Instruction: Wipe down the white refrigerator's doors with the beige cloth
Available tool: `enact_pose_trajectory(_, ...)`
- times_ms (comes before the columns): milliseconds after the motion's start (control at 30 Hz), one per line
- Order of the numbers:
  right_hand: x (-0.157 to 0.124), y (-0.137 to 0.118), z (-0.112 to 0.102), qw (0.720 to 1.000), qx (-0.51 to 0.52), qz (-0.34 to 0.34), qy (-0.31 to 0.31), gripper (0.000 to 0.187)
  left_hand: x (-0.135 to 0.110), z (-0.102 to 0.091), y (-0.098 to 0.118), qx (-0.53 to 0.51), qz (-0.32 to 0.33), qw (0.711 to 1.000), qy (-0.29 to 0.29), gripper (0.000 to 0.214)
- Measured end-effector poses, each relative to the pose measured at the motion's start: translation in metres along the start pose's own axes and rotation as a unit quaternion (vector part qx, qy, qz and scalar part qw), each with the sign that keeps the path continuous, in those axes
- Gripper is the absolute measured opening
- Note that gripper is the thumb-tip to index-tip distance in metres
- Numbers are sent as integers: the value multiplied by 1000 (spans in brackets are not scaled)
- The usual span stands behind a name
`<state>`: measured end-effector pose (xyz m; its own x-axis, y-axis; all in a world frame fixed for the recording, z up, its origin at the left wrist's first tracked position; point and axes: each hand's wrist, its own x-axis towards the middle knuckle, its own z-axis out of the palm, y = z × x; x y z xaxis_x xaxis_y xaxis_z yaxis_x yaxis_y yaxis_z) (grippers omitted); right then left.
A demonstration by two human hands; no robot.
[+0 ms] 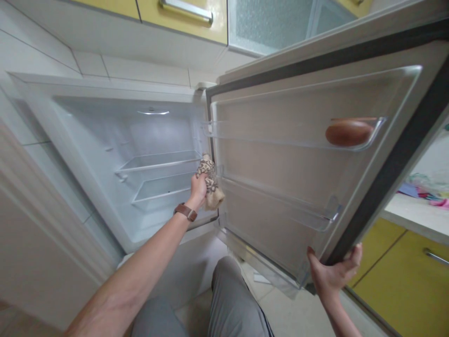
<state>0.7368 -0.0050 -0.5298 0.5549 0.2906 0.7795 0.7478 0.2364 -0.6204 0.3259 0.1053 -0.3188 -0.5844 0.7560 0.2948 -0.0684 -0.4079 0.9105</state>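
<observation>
My left hand is closed around a bunched beige cloth with a dark pattern. It holds the cloth against the hinge side of the refrigerator door, near the door gasket. My right hand grips the lower outer corner of the open refrigerator door, thumb on the inner side and fingers round the edge. The door has clear shelves, and a brown rounded object sits in the top one. Behind the left hand the refrigerator compartment stands open and lit, with glass shelves inside.
Yellow cabinets with a metal handle hang above the refrigerator. To the right, a white counter carries colourful items, with a yellow cabinet beneath. My knees are close below the door, over a tiled floor.
</observation>
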Motion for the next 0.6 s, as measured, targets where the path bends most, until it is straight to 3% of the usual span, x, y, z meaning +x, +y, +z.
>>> enact_pose_trajectory(133, 1, -3, 0, 1000, -2, -6, 1, 129, -44, -4, -16, 74, 145, 984, 73, 22)
enact_pose_trajectory(233, 2, -6, -1, 1000, -2, -13, 2, 128, -86, -5, -31, 124, 219, 966, 51, 30)
enact_pose_trajectory(367, 2, -10, -2, 1000, -7, 3, -1, 128, -136, 9, -57, 185, 329, 922, -86, 46)
enact_pose_trajectory(467, 1, -12, -3, 1000, -5, -1, 1, 127, -158, 23, -73, 197, 412, 869, -190, 49)
enact_pose_trajectory(533, 1, -12, -3, 1000, -5, -5, 3, 126, -166, 32, -75, 211, 471, 818, -255, 47)
enact_pose_trajectory(600, 1, -10, -2, 1000, -5, 5, -2, 126, -172, 42, -67, 232, 531, 747, -325, 44)
